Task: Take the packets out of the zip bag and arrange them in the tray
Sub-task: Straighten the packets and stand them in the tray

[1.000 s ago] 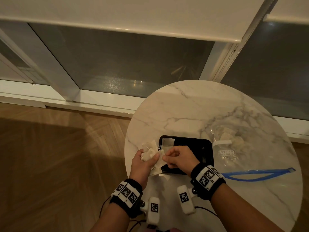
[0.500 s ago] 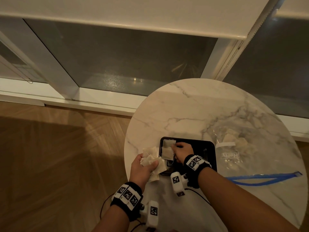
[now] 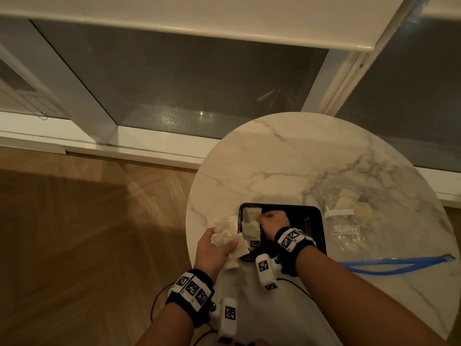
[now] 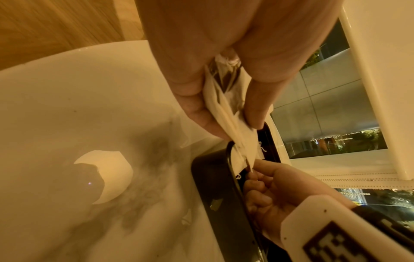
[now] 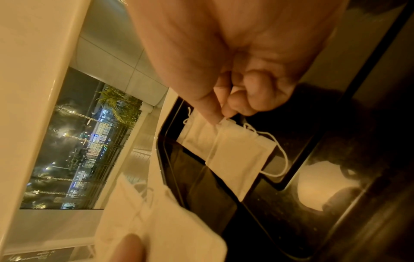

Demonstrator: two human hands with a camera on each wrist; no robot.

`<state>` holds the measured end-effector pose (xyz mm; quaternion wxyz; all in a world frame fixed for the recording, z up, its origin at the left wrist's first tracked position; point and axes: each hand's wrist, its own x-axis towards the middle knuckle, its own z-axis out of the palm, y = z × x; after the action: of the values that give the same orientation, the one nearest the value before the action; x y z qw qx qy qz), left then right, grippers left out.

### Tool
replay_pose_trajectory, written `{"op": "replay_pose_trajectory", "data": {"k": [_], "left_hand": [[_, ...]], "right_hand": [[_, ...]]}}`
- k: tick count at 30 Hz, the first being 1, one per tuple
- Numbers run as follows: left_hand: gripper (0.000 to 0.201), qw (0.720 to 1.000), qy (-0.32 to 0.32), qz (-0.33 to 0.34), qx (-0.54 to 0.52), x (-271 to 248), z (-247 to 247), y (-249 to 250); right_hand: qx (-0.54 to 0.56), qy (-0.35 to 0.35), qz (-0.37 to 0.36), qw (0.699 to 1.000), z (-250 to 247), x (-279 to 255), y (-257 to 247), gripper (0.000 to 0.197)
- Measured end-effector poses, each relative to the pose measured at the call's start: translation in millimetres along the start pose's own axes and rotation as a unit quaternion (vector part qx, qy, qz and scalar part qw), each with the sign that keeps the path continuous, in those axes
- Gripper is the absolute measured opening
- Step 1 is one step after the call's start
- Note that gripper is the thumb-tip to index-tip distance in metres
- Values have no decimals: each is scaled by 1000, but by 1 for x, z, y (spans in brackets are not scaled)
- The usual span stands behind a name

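A black tray (image 3: 314, 216) lies on the round marble table (image 3: 287, 158). One pale packet (image 3: 250, 213) lies flat in the tray's far left corner. My right hand (image 3: 270, 221) pinches the top corner of a second packet (image 3: 250, 231) (image 5: 237, 154) just in front of the first, low over the tray floor. My left hand (image 3: 214, 248) grips a bunch of several packets (image 3: 228, 237) (image 4: 226, 113) at the tray's left rim. The clear zip bag (image 3: 349, 221) with a blue zipper strip (image 3: 399, 263) lies right of the tray, a few packets inside.
The table's left edge runs close beside my left hand, with wooden floor (image 3: 87, 233) below. A window frame and sill (image 3: 149, 146) stand behind the table. The far half of the marble top holds nothing.
My right hand took one packet from the bunch in my left hand and carried it forward into the tray's left side, beside the packet lying there. The left hand stayed put.
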<state>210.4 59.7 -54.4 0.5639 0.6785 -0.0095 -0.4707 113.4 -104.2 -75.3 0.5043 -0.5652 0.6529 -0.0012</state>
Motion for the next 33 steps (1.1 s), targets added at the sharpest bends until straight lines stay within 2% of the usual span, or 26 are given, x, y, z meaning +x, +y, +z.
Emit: {"op": "replay_pose_trajectory", "data": {"k": [5, 7, 10, 15, 24, 33], "left_hand": [[39, 1000, 3, 4, 9, 0, 0, -2], [41, 1000, 4, 5, 13, 1, 0, -2], [41, 1000, 1, 4, 18, 2, 2, -2], [42, 999, -2, 4, 42, 6, 5, -2], [43, 998, -3, 5, 57, 9, 5, -3], [43, 998, -12, -4, 62, 6, 7, 1]], "right_hand": [[-25, 21, -5, 999, -7, -5, 0, 14], [-61, 25, -10, 998, -11, -9, 1, 21], [-111, -15, -3, 994, -9, -16, 0, 30], [-181, -28, 2, 983, -1, -14, -2, 31], [-76, 1, 23, 997, -5, -8, 11, 14], [-13, 32, 18, 999, -3, 0, 11, 19]]}}
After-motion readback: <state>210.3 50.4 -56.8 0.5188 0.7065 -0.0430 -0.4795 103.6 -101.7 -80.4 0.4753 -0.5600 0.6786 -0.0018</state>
